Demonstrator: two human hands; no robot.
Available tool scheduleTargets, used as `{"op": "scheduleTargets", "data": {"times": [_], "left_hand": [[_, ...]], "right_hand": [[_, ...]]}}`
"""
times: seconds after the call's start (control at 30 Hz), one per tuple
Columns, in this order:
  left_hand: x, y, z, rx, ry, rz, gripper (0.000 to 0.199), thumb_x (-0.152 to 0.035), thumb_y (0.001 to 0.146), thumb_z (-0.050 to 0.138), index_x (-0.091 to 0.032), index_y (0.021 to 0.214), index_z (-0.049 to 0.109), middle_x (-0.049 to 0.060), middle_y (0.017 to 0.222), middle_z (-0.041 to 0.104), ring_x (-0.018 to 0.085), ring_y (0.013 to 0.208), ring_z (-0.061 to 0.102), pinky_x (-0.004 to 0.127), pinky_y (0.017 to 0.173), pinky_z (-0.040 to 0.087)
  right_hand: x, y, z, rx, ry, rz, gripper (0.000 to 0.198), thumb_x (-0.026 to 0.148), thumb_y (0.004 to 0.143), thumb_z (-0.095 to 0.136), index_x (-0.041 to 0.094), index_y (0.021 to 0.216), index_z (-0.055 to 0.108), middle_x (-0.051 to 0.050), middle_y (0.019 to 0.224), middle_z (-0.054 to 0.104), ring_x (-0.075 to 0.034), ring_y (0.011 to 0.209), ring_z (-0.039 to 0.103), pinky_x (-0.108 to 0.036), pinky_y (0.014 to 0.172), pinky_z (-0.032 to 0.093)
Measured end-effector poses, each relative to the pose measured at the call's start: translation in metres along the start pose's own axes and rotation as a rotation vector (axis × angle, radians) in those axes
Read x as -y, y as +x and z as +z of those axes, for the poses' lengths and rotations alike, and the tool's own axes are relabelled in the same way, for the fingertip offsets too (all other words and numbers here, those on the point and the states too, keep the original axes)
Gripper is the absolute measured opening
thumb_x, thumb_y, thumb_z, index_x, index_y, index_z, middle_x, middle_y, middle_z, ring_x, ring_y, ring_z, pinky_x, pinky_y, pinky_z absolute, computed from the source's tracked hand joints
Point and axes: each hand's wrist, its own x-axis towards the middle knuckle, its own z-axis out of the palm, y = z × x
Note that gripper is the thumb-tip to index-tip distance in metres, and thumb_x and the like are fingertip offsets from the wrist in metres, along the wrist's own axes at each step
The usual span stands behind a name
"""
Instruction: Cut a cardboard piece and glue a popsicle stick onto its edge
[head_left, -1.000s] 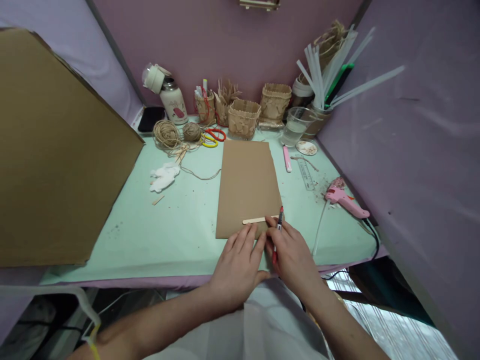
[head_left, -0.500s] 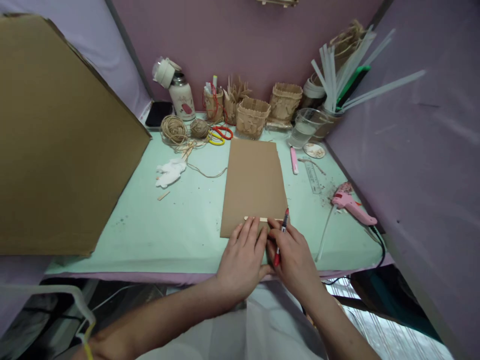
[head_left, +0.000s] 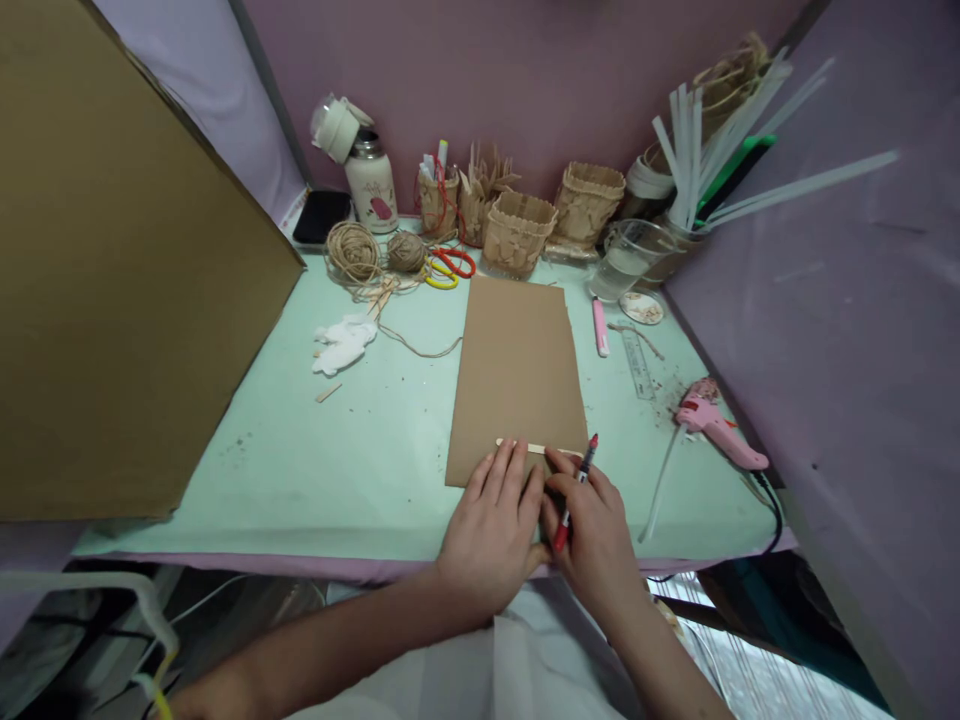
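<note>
A rectangular sheet of brown cardboard [head_left: 517, 370] lies on the table in front of me. Across its near end runs a thin wooden popsicle stick [head_left: 535, 448], partly covered by my fingers. My left hand [head_left: 491, 530] rests flat with fingers stretched out, the fingertips pressing on the stick and the cardboard. My right hand [head_left: 596, 530] is closed around a red pen [head_left: 587, 462], which tilts with its red end pointing up and away. The right fingertips also touch the stick near the cardboard's right edge.
Twine balls [head_left: 352, 252], scissors [head_left: 452, 267] and woven paper baskets [head_left: 519, 237] line the back, near a water cup [head_left: 622, 270]. On the right lie a pink cutter [head_left: 600, 328], a clear ruler [head_left: 638, 362] and a pink glue gun [head_left: 720, 425]. A big cardboard panel [head_left: 127, 300] blocks the left.
The camera view has shifted slightly, so everything appears displaced. Both hands stay on the stick, and the pen remains in my right hand, tilted a little more to the right.
</note>
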Motion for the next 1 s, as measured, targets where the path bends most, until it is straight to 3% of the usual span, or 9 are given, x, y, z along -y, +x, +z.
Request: {"op": "scheduleTargets", "data": {"times": [1.0], "left_hand": [[0.004,-0.0016,0.0033,-0.044,-0.034,0.026,0.073,-0.062,0.085,0.051,-0.007,0.133,0.049,0.023,0.148,0.04,0.034,0.139,0.036,0.044,0.114,0.026]], "right_hand": [[-0.0009,-0.0008,0.0013,0.009,-0.02,0.043,0.012,0.024,0.092,0.051,0.02,0.102,0.058,-0.012,0.129,0.062,-0.03,0.12,0.051,-0.05,0.088,0.048]]}}
